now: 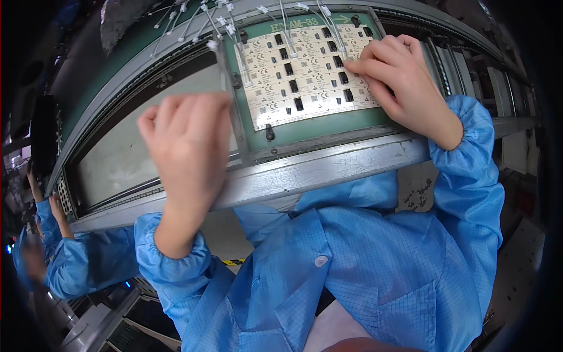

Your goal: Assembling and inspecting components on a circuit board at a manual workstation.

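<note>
The right hand (396, 75) reached over the white panel (314, 89), its fingertips pointing toward nine o'clock. Thumb and forefinger were drawn close together at the panel's surface; whether anything was clamped between them, I cannot tell. Just beside those fingertips, at nine o'clock, sat a black socket (338, 62), and a white lead (335, 30) came down to the panel from eleven o'clock. Most of the panel spread out at nine o'clock from this hand, in a green tray (328, 117).

The left hand (186, 144) was blurred and raised, its fingers curled, well apart from the right; I cannot tell whether it gripped anything. From it, the panel lay toward two o'clock, and a bunch of white connectors (221, 21) toward one o'clock. The left forearm crossed in front of a metal rail (328, 169). Toward eight o'clock in the view, a co-worker's hand (57, 209) showed beyond a blue sleeve.
</note>
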The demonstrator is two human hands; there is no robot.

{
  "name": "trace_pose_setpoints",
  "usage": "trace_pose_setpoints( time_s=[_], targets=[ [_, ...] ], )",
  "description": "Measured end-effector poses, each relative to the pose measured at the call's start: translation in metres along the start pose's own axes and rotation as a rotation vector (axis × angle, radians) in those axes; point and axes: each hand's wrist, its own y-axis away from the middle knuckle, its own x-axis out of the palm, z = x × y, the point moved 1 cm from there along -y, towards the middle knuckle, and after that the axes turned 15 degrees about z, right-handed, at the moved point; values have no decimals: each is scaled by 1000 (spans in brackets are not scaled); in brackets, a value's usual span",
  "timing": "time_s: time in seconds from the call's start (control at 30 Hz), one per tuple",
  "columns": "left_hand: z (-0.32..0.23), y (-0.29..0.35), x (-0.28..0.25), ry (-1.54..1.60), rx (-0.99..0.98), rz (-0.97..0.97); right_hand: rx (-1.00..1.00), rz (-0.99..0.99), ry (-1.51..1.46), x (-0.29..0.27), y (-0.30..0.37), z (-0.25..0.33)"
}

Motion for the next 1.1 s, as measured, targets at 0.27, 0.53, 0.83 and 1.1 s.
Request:
trace_pose_setpoints(
  time_s=[0.27, 0.53, 0.83, 1.1],
  targets=[
    [7, -19, 35, 218, -28, 82, -276, -236, -67, -8, -133, -15],
    [16, -17, 38, 257, -170, 92, -304, 90, -311, 21, -225, 15],
    [18, -13, 33, 285, -200, 114, -183, 152, -249, 15, -227, 16],
    [1, -29, 20, 274, -101, 74, -180, -486, -703, -52, -217, -11]
  ],
)
